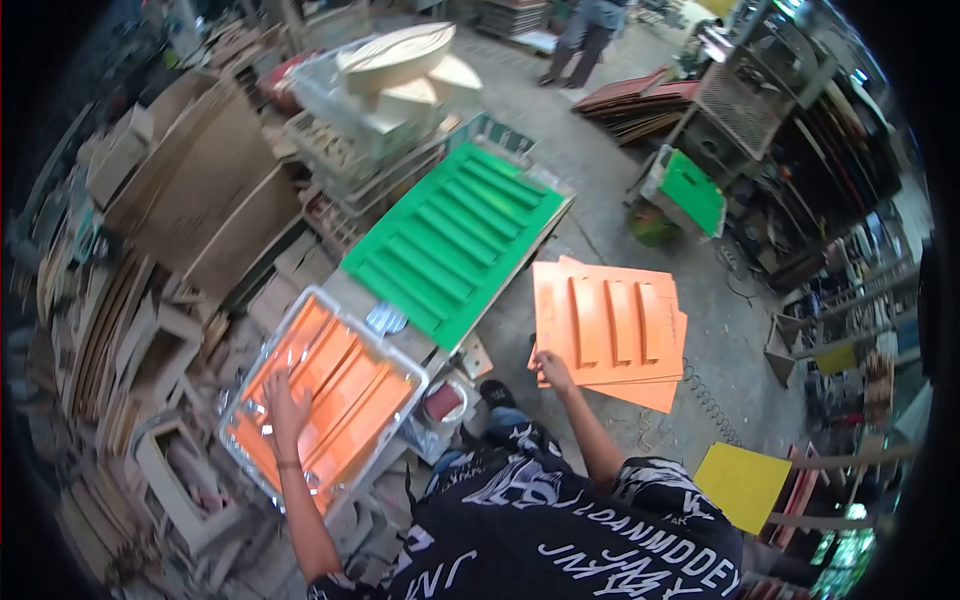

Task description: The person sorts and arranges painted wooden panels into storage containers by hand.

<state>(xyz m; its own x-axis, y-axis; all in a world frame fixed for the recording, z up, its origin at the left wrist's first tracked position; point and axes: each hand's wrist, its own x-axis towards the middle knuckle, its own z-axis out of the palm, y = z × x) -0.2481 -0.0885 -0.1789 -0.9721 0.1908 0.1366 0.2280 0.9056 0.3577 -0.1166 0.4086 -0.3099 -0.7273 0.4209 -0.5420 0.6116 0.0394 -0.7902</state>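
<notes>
My left hand [286, 406] lies with fingers spread over an orange ribbed panel [345, 395], which sits in a clear plastic-edged tray [418, 372]. My right hand [552, 369] grips the lower left corner of a small fanned stack of orange boards [655, 300], holding it out to the right. The top board carries three raised curved strips [620, 320]. Beyond the tray lies a green panel [455, 240] with several raised green strips across it.
Plastic crates [350, 150] with pale curved wooden pieces [400, 55] stand behind the green panel. A small green board [692, 192] rests near a metal rack [745, 100]. A yellow board [742, 487] is at lower right. Another person [588, 40] stands far back.
</notes>
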